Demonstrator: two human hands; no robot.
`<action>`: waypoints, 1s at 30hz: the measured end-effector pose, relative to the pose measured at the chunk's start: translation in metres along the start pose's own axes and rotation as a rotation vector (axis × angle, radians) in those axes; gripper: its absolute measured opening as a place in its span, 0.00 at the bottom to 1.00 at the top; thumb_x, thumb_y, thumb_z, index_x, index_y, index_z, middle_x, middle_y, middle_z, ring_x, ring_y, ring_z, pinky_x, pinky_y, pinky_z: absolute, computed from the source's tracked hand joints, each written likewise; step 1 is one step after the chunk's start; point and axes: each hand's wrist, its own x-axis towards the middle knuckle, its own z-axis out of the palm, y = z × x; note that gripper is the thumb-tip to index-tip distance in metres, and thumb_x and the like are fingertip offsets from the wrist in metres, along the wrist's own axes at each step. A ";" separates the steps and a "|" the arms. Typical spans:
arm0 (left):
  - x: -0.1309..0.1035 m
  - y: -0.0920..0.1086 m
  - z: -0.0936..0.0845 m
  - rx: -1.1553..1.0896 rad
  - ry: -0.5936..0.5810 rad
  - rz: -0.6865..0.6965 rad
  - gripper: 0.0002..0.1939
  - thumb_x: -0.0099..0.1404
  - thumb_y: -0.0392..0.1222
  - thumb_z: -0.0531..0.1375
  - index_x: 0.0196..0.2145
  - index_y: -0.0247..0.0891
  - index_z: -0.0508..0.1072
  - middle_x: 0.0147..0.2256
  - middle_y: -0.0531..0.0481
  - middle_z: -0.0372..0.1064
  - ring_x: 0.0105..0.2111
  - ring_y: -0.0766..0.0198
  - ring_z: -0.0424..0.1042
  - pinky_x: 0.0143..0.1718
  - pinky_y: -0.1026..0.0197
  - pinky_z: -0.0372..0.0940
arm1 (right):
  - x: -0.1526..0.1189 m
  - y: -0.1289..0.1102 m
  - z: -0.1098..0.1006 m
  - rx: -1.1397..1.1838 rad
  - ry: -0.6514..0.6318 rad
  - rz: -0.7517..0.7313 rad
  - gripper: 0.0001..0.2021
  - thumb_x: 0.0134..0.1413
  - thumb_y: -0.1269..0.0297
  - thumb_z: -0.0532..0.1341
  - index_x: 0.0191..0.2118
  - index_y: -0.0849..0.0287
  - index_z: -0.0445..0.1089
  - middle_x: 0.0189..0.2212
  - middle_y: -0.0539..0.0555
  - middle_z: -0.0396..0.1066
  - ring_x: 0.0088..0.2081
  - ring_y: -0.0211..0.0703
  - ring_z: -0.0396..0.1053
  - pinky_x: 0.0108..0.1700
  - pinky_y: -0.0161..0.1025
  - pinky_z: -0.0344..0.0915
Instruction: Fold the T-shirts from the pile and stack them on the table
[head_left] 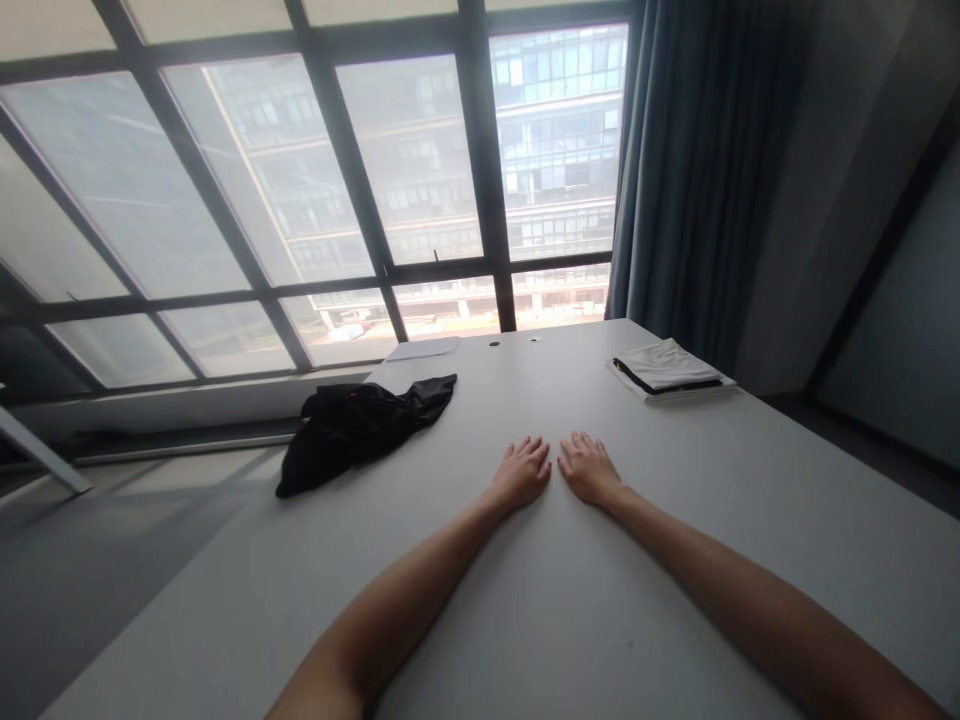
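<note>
My left hand [524, 471] lies palm down on the white table [480, 610], its fingers stretched out and holding nothing. Close beside it, with a small gap between, my right hand [589, 468] rests flat in the same way. To the left of my left hand is a crumpled black garment [352, 430], partly over the table's left edge. Beyond my right hand, near the right edge, sits a stack of folded cloth [666, 364], white on top with a black layer under it.
A flat white sheet [422, 349] lies at the far left corner of the table. Two small round pieces, one dark [494, 344] and one pale [535, 339], show near the far edge. Large windows [420, 160] stand behind, with a blue-grey curtain [690, 180] at the right.
</note>
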 end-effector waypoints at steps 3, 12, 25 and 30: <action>-0.001 0.000 0.000 0.003 -0.012 0.004 0.26 0.75 0.49 0.47 0.67 0.42 0.61 0.70 0.42 0.52 0.70 0.50 0.49 0.69 0.40 0.46 | -0.001 0.000 -0.003 -0.011 -0.013 -0.009 0.26 0.68 0.57 0.50 0.66 0.63 0.63 0.70 0.69 0.53 0.71 0.61 0.49 0.69 0.56 0.43; -0.002 -0.004 0.003 -0.019 -0.021 0.020 0.25 0.75 0.51 0.49 0.66 0.43 0.63 0.70 0.43 0.53 0.70 0.50 0.51 0.69 0.39 0.47 | -0.003 0.006 0.000 -0.074 -0.023 -0.035 0.25 0.69 0.57 0.49 0.65 0.63 0.64 0.69 0.68 0.55 0.70 0.61 0.51 0.67 0.56 0.46; -0.007 -0.109 -0.040 0.051 0.302 -0.368 0.19 0.72 0.38 0.54 0.57 0.38 0.74 0.63 0.42 0.65 0.65 0.54 0.61 0.69 0.47 0.48 | 0.002 0.014 0.008 -0.082 -0.034 -0.060 0.26 0.69 0.55 0.48 0.64 0.63 0.65 0.69 0.67 0.56 0.69 0.61 0.53 0.66 0.58 0.50; -0.030 -0.168 -0.052 0.114 0.308 -0.576 0.25 0.72 0.40 0.54 0.65 0.35 0.65 0.68 0.39 0.56 0.69 0.51 0.51 0.69 0.49 0.47 | 0.001 0.015 0.011 -0.091 -0.005 -0.085 0.26 0.68 0.56 0.48 0.63 0.64 0.66 0.68 0.69 0.57 0.69 0.62 0.53 0.66 0.59 0.50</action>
